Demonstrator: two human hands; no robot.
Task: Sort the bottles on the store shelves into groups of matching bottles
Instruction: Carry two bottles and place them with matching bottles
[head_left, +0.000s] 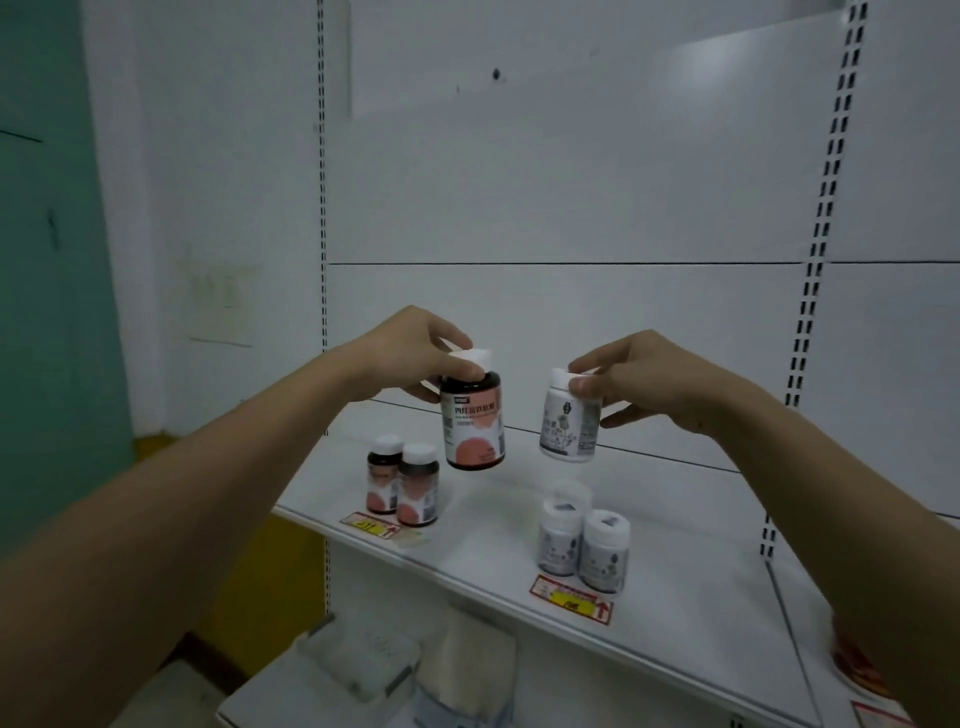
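dark bottles (404, 483): two shelved; white bottles (582, 540): three shelved.

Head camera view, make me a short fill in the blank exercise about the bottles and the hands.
1. The left hand holds a dark bottle by its ____ cap.
2. The right hand holds a ____ bottle.
3. On the shelf, ____ dark bottles stand near the left price tag.

Missing words: white; white; two

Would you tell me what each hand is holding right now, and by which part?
The left hand holds a dark bottle by its white cap; the right hand holds a white bottle at its cap and neck.
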